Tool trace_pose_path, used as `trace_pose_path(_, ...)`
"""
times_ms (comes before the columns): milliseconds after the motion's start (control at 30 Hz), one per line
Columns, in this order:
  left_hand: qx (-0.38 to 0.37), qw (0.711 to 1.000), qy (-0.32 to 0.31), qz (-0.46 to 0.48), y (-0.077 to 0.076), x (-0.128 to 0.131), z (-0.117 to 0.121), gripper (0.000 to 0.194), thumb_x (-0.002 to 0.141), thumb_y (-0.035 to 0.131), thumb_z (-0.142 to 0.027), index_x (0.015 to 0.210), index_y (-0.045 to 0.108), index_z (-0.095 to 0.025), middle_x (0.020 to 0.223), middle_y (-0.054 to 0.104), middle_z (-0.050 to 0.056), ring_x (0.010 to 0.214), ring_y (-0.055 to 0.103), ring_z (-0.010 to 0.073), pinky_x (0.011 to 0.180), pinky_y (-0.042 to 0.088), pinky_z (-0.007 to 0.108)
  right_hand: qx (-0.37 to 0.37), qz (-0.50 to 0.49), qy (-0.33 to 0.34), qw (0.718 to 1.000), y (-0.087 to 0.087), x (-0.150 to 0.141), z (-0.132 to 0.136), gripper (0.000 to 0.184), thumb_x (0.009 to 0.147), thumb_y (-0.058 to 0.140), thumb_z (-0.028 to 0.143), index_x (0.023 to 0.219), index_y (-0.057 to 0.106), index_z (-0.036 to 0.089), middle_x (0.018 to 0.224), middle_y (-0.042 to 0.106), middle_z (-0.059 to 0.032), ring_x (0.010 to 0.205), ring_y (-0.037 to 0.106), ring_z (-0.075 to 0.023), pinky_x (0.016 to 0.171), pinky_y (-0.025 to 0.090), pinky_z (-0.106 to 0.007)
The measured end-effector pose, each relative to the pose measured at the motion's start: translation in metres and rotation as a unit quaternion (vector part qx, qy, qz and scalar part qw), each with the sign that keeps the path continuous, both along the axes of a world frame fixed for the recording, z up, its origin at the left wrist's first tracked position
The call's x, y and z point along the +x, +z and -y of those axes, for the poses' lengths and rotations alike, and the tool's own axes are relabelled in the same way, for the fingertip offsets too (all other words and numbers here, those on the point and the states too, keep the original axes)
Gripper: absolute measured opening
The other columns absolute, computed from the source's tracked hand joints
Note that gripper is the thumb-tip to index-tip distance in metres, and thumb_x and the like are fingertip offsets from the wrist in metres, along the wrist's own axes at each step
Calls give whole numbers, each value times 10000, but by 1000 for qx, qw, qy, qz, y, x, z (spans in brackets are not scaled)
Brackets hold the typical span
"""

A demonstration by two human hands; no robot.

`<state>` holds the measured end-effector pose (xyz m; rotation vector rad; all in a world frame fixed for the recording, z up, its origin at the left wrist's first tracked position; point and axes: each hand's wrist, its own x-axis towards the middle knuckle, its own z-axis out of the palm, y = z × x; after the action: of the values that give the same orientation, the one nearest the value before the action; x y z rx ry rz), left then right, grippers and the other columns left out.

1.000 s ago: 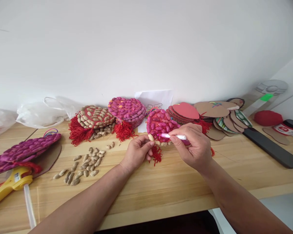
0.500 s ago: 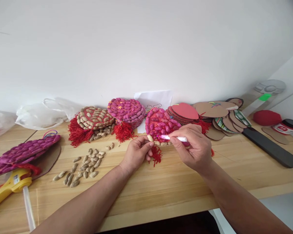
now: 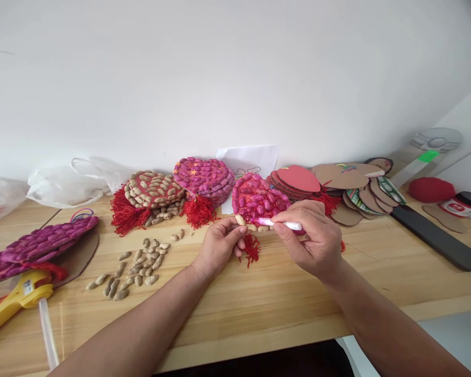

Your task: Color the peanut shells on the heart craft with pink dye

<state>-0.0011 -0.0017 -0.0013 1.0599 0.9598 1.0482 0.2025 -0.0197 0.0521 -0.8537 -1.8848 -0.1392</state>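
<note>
"Where's the pink peanut pc (image 3: 258,195) rn?"
"Btwn my hands, nr the paper (image 3: 255,155). L hand (image 3: 222,242) pinched shut on its edge, R hand (image 3: 312,238) closed round a white pen (image 3: 291,225)."

both forearms reach inward, left (image 3: 222,240) and right hands (image 3: 312,235) pinching.

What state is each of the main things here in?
Left hand: closed on the piece's edge
Right hand: gripping the pen
White stick-shaped pen: uncapped
Pink peanut-covered piece: partly coloured, lower-edge peanuts plain
Loose tan peanuts: unshelled, uncoloured
Round black-lidded jar: closed
Clear-white plastic bag: crumpled
Red yarn ball: wound
</note>
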Motion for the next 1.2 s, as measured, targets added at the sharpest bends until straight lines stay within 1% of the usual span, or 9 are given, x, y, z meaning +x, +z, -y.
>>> trace_pose_path(100, -1, 1000, -2, 1, 0, -1, 0, 378, 759, 814, -465, 879, 674, -135, 522, 625, -34, 379, 495, 67, 385, 377, 163, 5, 2, -3, 1000, 0, 0, -1, 119, 883, 726, 146, 969, 693, 221, 845, 755, 0, 809, 654, -182, 810, 470, -395)
trace_pose_path(300, -7, 1000, 7, 10, 0, -1, -1, 383, 755, 823, -461, 880, 682, -128, 545, 643, -25, 381, 492, 60, 383, 374, 160, 6, 13, 13, 1000, 0, 0, 0, 112, 877, 732, 145, 960, 696, 211, 839, 759, 0, 801, 655, -178, 803, 475, -387)
trace_pose_path(467, -12, 1000, 7, 13, 0, -1, 0, 394, 738, 836, -471, 860, 686, -128, 527, 634, -27, 373, 490, 60, 377, 363, 159, 7, 4, 5, 1000, -1, 0, 0, 127, 880, 731, 142, 979, 698, 214, 864, 765, -5, 820, 660, -183, 809, 483, -389)
trace_pose_path(633, -10, 1000, 5, 17, 0, -2, 0, 390, 750, 831, -464, 882, 699, -122, 536, 637, -26, 375, 487, 56, 377, 361, 156, 5, 16, 14, 1000, -1, 0, 0, 107, 884, 726, 154, 965, 693, 217, 839, 760, -2, 809, 659, -189, 808, 478, -396)
trace_pose_path(800, -10, 1000, 5, 18, -1, -2, -1, 373, 753, 831, -452, 867, 695, -124, 543, 642, -22, 379, 492, 59, 378, 372, 159, 10, 6, -1, 1000, -1, 0, 1, 132, 883, 728, 143, 984, 694, 221, 856, 763, -6, 818, 665, -191, 815, 482, -394)
trace_pose_path(967, -6, 1000, 3, 17, -1, -1, -1, 378, 760, 826, -458, 878, 696, -124, 542, 638, -25, 376, 489, 56, 379, 365, 157, 3, 15, 9, 1000, -2, 0, 0, 108, 880, 732, 150, 959, 693, 213, 849, 762, -1, 807, 657, -184, 806, 473, -392)
trace_pose_path(1200, -17, 1000, 8, 18, 0, -1, -1, 406, 725, 843, -478, 873, 691, -131, 537, 639, -23, 378, 491, 63, 381, 368, 166, 4, 12, -4, 1000, -2, 0, -2, 122, 879, 732, 140, 969, 692, 212, 859, 765, -3, 802, 661, -181, 805, 472, -383)
